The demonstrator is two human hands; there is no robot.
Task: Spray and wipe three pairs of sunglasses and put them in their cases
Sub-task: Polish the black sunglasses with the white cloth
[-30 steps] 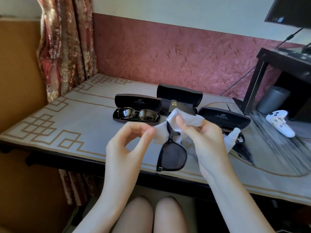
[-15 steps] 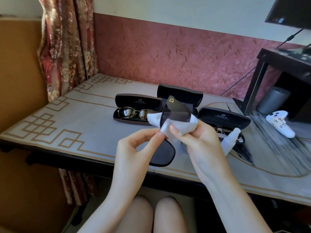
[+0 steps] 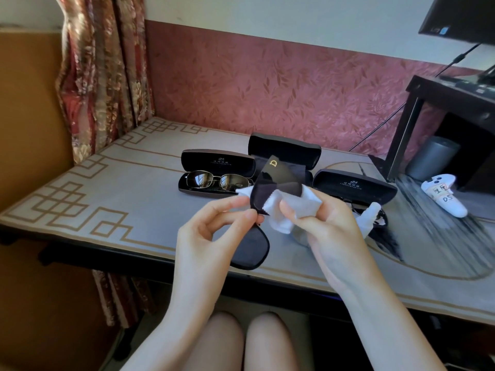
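1. Left hand: thumb and forefinger pinching frame of black sunglasses near the bridge; other fingers loosely curled.
2. Right hand: fingers closed on white cloth, cloth wrapped round the upper lens.
3. Black sunglasses held over near edge of desk, one lens low, other lens up, gold "D" showing above it.
4. Left open case: metal-frame sunglasses lying inside.
5. Middle open case: behind the held pair, contents hidden.
6. Right open case: mostly hidden by right hand; white spray bottle just in front.
7. White game controller farther right on desk.
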